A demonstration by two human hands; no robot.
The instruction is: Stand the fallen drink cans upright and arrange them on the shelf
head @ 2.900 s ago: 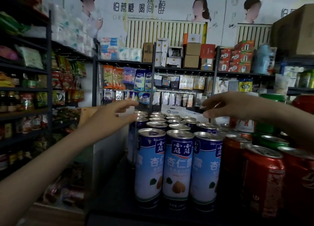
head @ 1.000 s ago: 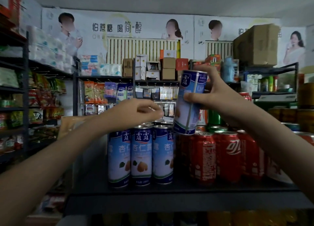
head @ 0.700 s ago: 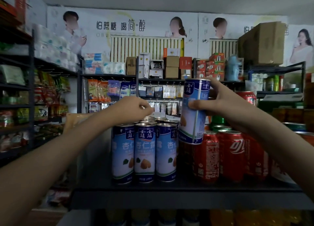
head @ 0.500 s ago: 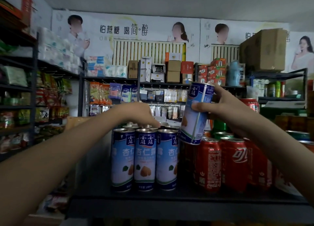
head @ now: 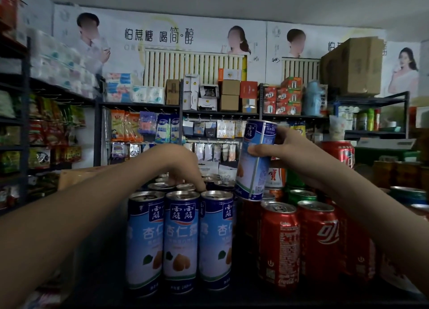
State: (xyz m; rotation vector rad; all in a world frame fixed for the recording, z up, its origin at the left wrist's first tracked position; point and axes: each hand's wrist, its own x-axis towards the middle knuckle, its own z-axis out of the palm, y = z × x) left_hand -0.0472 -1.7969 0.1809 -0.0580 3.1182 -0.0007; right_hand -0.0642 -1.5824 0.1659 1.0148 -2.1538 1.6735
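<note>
Shop shelving, dim light. Dark shelf (head: 104,276) carries the stock.

Landmark: front row of three blue cans (head: 181,239), upright, touching side by side.

Held blue can (head: 255,160): in the air, above and right of the front row, with its base just over the red cans (head: 281,246) that stand right of that row. Long axis near vertical, top tipped slightly right.

Right hand (head: 294,155) wraps the can's mid-body from the right, thumb across the near face.

Left hand (head: 178,165) sits just behind the front row, fingers bent down onto the lids of the rear blue cans (head: 162,186). Cannot tell whether it pinches one or only steadies them.

Judgement: the likely target lies down and left of the held can, behind the front row. Any gap there is hidden by the left hand. The right hand must level the can and lower it base first.

Appearance: slim, tall can with a dark blue upper band bearing white characters, a pale blue body and a silver rim. No dent visible.
</note>
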